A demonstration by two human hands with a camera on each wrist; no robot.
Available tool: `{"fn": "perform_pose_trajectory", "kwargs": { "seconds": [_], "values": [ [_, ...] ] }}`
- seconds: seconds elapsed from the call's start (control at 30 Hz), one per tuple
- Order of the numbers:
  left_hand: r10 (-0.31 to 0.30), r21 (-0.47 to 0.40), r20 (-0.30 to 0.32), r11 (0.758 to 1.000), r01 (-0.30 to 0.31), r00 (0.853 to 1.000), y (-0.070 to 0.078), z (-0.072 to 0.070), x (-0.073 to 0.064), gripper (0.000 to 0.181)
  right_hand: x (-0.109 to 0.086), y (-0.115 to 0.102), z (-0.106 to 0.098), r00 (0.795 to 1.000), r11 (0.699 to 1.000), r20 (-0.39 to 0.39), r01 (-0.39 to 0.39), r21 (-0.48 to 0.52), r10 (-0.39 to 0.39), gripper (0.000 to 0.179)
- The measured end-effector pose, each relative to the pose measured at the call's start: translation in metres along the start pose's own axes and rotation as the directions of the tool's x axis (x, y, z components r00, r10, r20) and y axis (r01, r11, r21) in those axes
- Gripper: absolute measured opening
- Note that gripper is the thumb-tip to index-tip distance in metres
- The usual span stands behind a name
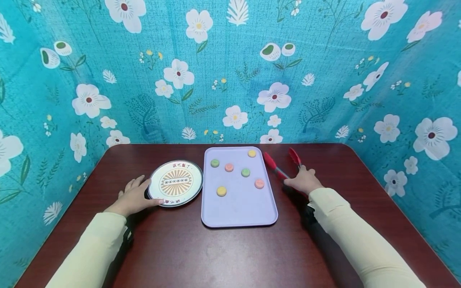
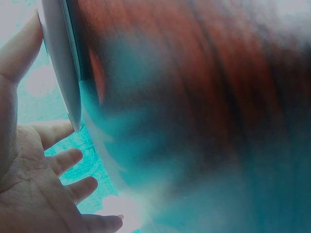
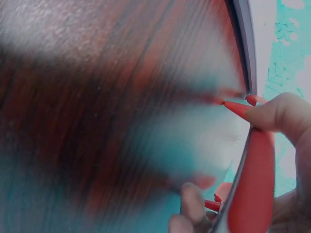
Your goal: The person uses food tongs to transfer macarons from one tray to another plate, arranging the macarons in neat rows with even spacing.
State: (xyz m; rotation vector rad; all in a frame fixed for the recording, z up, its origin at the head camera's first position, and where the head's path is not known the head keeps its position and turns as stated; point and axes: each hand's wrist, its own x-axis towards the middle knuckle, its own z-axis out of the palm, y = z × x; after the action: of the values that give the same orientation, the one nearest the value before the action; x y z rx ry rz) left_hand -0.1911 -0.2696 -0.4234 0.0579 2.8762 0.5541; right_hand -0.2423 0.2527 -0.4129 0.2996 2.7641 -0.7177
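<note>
Left grip [image 1: 132, 197] spread, touching plate rim [image 1: 198, 184]; right grip [image 1: 304, 181] holding tongs [image 1: 271, 161] near tray edge [image 1: 272, 202].

table [image 1: 230, 256]: glossy wood | tray [image 1: 237, 210]: smooth plastic | plate [image 1: 176, 189]: glossy | tongs [image 3: 252, 182]: smooth, apparently plastic | backdrop [image 1: 216, 52]: cloth

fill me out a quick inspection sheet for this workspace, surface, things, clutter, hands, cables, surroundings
surface: dark red-brown table, shiny
tray: pale purple, flat on the table
cookies: six small round ones on the tray, two yellow, two green, two pink; real or toy, cannot tell
plate: round, patterned, left of the tray
tongs: red-tipped, right of the tray, tips apart
clutter: nothing seen
left hand: thumb and forefinger touch the plate's edge, other fingers spread
right hand: holds the tongs
cables: nothing seen
surroundings: turquoise flowered cloth behind and at both sides
</note>
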Motion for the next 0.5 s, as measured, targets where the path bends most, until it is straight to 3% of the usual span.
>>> {"fn": "perform_pose_trajectory", "kwargs": {
  "seconds": [0.5],
  "values": [
    [-0.006,0.005,-0.005,1.000,0.006,1.000,0.0022,0.0002,-0.0019,0.112,-0.0041,-0.0005,-0.0017,0.998,1.000,-0.061,-0.015,0.005,0.015,0.107]
  ]
}}
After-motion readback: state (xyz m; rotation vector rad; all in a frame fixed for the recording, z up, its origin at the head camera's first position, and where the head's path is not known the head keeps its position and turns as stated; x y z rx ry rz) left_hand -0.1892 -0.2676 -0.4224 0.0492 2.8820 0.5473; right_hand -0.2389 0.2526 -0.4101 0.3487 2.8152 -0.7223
